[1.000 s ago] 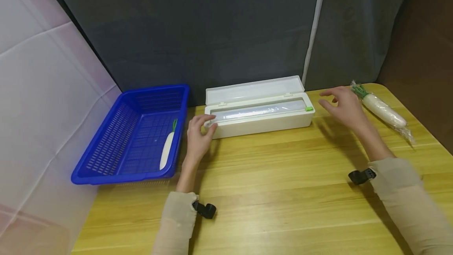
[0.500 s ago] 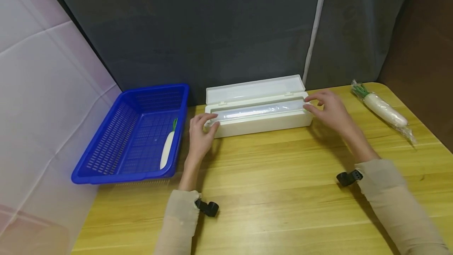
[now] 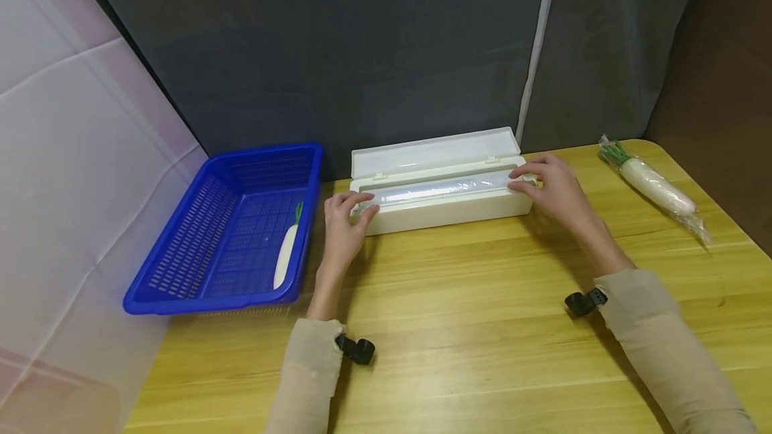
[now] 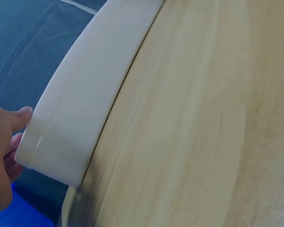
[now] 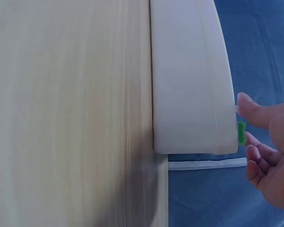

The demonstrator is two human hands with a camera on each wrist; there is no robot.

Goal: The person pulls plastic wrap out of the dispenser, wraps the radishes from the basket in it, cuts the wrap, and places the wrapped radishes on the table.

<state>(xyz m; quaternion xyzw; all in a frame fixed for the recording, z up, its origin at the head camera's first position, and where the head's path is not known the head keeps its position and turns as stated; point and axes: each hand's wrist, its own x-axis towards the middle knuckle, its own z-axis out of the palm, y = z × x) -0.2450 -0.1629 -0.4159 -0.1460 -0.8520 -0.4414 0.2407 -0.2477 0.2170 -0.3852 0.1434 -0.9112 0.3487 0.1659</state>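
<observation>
A white plastic-wrap dispenser (image 3: 449, 213) stands on the table with its lid (image 3: 434, 153) raised, and a roll of clear plastic wrap (image 3: 446, 187) lies inside. My left hand (image 3: 342, 230) is at the dispenser's left end, thumb and forefinger curved at the wrap's edge. At the opposite end, my right hand (image 3: 557, 193) has its thumb and forefinger at the wrap's right edge. Small gaps show between the fingertips; whether they pinch the film is unclear. In the right wrist view a green slider (image 5: 241, 133) sits beside the right thumb.
On the left stands a blue plastic basket (image 3: 181, 305) with a white radish (image 3: 285, 256) in it. Another radish (image 3: 657, 186), wrapped in clear film, lies at the table's right. A dark curtain (image 3: 362, 45) hangs close behind the dispenser.
My right hand has moved left from beside the dispenser to the wrap's right edge, covering the green slider in the head view. The left hand has shifted slightly right.
</observation>
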